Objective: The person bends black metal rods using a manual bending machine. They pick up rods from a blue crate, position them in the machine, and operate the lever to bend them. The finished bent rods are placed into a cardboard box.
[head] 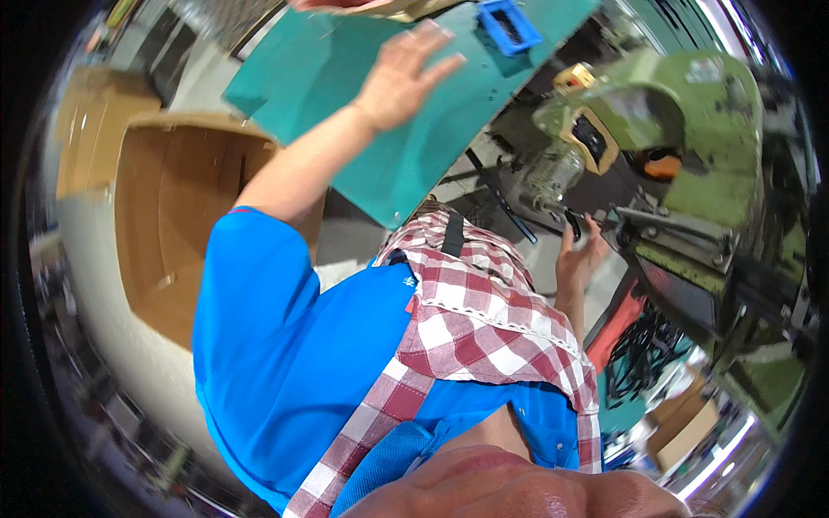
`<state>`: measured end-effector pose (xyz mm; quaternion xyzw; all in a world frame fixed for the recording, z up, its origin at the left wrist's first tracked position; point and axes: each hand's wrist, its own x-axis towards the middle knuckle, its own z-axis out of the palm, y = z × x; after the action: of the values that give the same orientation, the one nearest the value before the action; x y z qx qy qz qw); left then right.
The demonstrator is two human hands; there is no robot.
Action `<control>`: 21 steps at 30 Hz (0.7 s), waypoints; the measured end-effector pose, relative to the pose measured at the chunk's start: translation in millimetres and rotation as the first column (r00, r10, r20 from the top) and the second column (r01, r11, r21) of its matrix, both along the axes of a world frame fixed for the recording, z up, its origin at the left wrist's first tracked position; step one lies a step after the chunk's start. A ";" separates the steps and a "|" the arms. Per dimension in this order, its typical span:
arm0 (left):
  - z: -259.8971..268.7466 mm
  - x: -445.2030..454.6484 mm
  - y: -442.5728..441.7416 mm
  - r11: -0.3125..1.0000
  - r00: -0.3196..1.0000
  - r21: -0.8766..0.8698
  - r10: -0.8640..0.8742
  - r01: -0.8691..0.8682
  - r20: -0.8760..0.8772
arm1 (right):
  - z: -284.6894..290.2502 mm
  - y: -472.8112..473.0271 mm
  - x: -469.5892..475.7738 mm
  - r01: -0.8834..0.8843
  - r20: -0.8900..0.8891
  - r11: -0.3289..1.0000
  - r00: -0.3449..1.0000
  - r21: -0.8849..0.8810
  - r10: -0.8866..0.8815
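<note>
My left hand [405, 81] is raised over a green tabletop [388, 162], slightly blurred, fingers spread and holding nothing. Its fingertips point towards a small blue plastic tray [502, 35] with dark bits inside. My right hand [579, 259] is low at the front of a green metal press-like machine [719, 129]. A slim black part [573, 225] shows between its thumb and fingers. Just above it, on the machine, is a clear plastic piece [557, 171], shaped like a bottle or guard.
A large open cardboard box [168, 213] stands to my left. On the machine sit a small open box [605, 155] with dark contents and a yellow box [573, 79]. To my right, a heap of black strip-like parts [647, 349] lies beside a red surface [615, 324].
</note>
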<state>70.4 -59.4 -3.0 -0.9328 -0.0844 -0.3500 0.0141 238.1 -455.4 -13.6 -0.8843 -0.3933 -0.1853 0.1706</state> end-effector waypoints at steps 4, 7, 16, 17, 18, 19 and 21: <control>-49.5 -16.0 -94.1 0.958 0.997 -0.285 0.011 -0.034 -0.081 | -2.0 -29.8 3.5 -0.308 -0.282 0.947 0.904 0.090 0.321; -91.5 -57.3 -155.6 0.868 0.986 -0.480 0.055 -0.124 -0.156 | -34.9 -27.4 1.7 -0.448 -0.612 0.894 0.702 0.017 0.363; -141.6 -126.2 -270.1 0.463 0.678 -0.532 0.240 -0.709 -0.695 | -26.3 101.5 50.4 -0.813 -0.581 0.580 0.497 -0.052 0.645; -151.5 -124.4 -284.7 0.424 0.675 -0.548 0.252 -0.721 -0.693 | -28.9 108.8 52.3 -0.813 -0.595 0.579 0.495 -0.060 0.633; -164.1 -121.1 -299.1 0.376 0.675 -0.573 0.251 -0.728 -0.694 | -33.3 115.7 52.7 -0.838 -0.615 0.542 0.455 -0.053 0.643; -168.7 -119.9 -305.4 0.344 0.681 -0.594 0.244 -0.727 -0.691 | -37.4 120.2 49.1 -0.853 -0.630 0.519 0.427 -0.043 0.649; -172.4 -121.3 -311.2 0.325 0.661 -0.580 0.272 -0.747 -0.699 | -44.8 126.5 41.0 -0.892 -0.647 0.446 0.385 -0.077 0.658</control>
<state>-50.9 -370.6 -175.5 -0.7890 -0.5361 0.0049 -0.3001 279.1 -328.9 -58.4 -0.6093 -0.7347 0.2600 0.1465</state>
